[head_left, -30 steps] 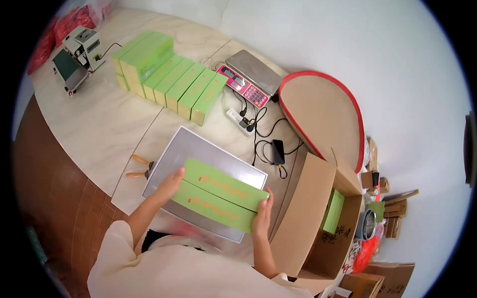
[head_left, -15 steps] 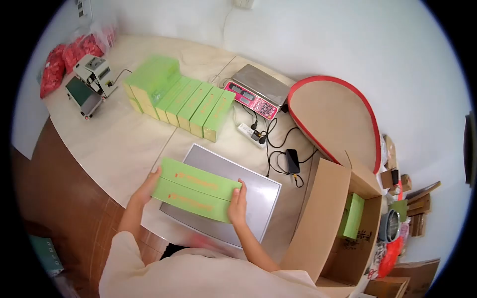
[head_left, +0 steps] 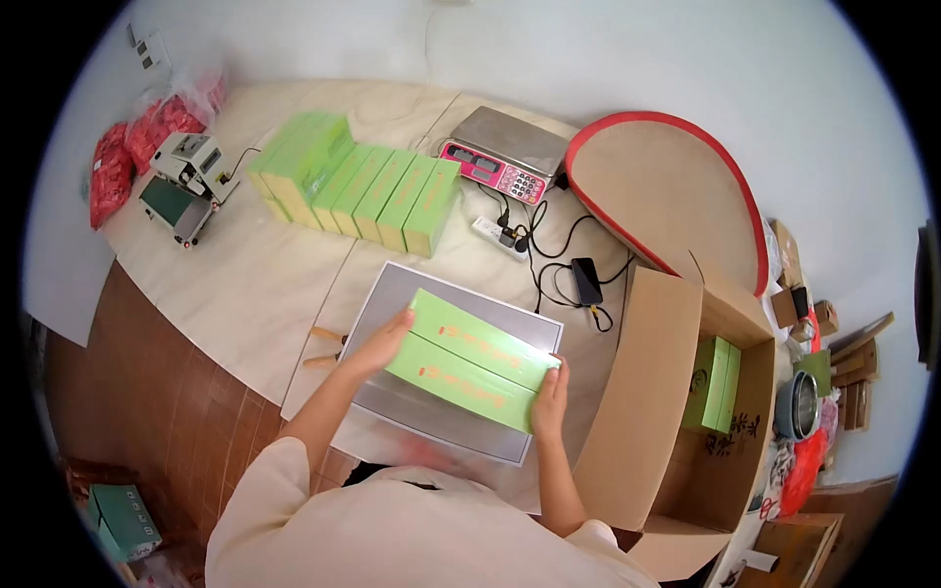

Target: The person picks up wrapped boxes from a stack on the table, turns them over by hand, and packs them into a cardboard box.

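Note:
Two long green boxes [head_left: 472, 361], pressed side by side with orange print on top, are held between my hands above a grey panel with a white frame [head_left: 441, 437]. My left hand [head_left: 387, 343] grips their left end, and my right hand [head_left: 550, 397] clasps the right end. To the right stands an open cardboard carton [head_left: 627, 402] with green boxes [head_left: 713, 384] inside it. Farther back on the table is a row of similar green boxes [head_left: 382, 191], partly stacked at its left end.
A pink-fronted scale [head_left: 500, 176], a power strip [head_left: 499, 237] and a black phone-like device [head_left: 586, 281] with cables lie behind the panel. A red-rimmed round tray [head_left: 667, 186] leans at the back right. A small machine [head_left: 186, 176] and red-filled bags [head_left: 113, 171] stand far left.
Both hands have carried the two green boxes rightward, toward the carton. The view has shifted, showing more of the carton's inside and wooden handles beside the panel.

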The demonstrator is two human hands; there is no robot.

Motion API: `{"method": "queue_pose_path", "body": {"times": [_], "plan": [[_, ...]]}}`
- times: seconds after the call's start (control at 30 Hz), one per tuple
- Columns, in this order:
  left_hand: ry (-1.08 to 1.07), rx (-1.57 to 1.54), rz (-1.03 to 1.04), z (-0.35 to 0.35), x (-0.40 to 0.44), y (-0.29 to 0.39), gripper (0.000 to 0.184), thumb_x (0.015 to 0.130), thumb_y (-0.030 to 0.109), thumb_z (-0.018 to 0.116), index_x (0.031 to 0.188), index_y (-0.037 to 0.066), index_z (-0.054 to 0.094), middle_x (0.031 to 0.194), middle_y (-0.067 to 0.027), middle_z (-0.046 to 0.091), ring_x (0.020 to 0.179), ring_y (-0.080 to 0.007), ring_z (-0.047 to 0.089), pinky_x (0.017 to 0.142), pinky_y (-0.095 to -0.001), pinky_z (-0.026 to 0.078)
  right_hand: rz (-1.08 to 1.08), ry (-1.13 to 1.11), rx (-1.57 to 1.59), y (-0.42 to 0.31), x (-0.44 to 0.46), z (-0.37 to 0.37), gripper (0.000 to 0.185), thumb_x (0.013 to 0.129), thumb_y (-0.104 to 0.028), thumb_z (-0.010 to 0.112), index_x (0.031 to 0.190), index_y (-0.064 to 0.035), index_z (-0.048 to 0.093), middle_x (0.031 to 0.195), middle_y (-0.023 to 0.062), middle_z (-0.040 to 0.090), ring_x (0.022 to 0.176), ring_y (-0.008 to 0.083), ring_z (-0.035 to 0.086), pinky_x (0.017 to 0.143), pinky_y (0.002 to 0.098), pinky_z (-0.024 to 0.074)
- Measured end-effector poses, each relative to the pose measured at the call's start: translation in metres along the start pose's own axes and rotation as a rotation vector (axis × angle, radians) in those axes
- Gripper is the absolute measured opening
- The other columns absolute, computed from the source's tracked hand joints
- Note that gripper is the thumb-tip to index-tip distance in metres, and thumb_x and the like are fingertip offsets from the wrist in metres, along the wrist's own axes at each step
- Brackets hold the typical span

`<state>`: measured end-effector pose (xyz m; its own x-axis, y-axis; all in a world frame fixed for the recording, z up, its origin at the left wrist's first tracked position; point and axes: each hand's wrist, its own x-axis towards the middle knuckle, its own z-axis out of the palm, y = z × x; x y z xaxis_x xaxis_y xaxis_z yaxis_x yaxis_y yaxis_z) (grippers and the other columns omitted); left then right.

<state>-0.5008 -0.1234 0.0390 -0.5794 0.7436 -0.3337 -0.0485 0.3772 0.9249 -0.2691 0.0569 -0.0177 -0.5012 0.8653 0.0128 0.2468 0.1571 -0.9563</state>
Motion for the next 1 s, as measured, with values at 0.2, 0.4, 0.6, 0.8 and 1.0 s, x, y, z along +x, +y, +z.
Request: {"method": "queue_pose_path", "body": {"times": [0.2, 0.4, 0.6, 0.8, 1.0], "plan": [[-0.103, -0.04, -0.008, 0.019, 0.015, -0.037, 0.069, 0.1, 0.051, 0.024, 0.142, -0.003, 0.031, 0.149, -0.0151, 0.031, 0.138, -0.0246, 0.027, 0.113, -0.0339, 0.02, 0.094, 0.022, -0.033, 0.001, -0.012, -0.02, 0.041, 0.101, -0.032, 0.032, 0.133, -0.0076, 0.038, 0.117, 0.0186, 0.056, 0.107, 0.0307, 0.055, 0.092, 0.039, 0.0409], [-0.009, 0.03, -0.071, -0.012, 0.012, -0.052, 0.074, 0.098, 0.056, 0.024, 0.141, -0.003, 0.032, 0.148, -0.0156, 0.032, 0.138, -0.0246, 0.027, 0.113, -0.0346, 0.02, 0.07, -0.04, -0.039, 0.0, -0.005, 0.011, 0.047, 0.098, -0.031, 0.04, 0.135, -0.0024, 0.033, 0.121, 0.0243, 0.052, 0.113, 0.0351, 0.052, 0.096, 0.0401, 0.0389], [0.094, -0.128, -0.072, -0.07, -0.006, -0.065, 0.068, 0.099, 0.052, 0.031, 0.138, -0.004, 0.039, 0.144, -0.0154, 0.039, 0.134, -0.0235, 0.034, 0.111, -0.032, 0.025, -0.008, -0.162, -0.054, -0.021, -0.002, 0.07, 0.047, 0.099, -0.03, 0.039, 0.135, -0.0004, 0.032, 0.124, 0.0245, 0.049, 0.115, 0.0349, 0.049, 0.098, 0.0387, 0.0361], [0.088, -0.192, -0.027, -0.073, -0.003, -0.076, 0.063, 0.101, 0.047, 0.031, 0.139, -0.003, 0.038, 0.14, -0.0136, 0.043, 0.129, -0.0212, 0.04, 0.107, -0.0313, 0.03, 0.031, -0.215, -0.06, -0.022, -0.002, 0.071, 0.05, 0.099, -0.034, 0.037, 0.135, -0.0001, 0.031, 0.124, 0.0246, 0.05, 0.114, 0.0348, 0.051, 0.097, 0.0386, 0.0375], [0.166, -0.183, -0.049, -0.068, 0.0, -0.079, 0.056, 0.101, 0.043, 0.034, 0.131, -0.002, 0.048, 0.132, -0.0132, 0.053, 0.123, -0.0219, 0.047, 0.104, -0.0313, 0.033, -0.041, -0.172, -0.166, -0.023, 0.0, 0.071, 0.051, 0.098, -0.027, 0.042, 0.137, 0.0047, 0.03, 0.132, 0.0264, 0.044, 0.122, 0.0372, 0.043, 0.102, 0.0411, 0.0333]]}}
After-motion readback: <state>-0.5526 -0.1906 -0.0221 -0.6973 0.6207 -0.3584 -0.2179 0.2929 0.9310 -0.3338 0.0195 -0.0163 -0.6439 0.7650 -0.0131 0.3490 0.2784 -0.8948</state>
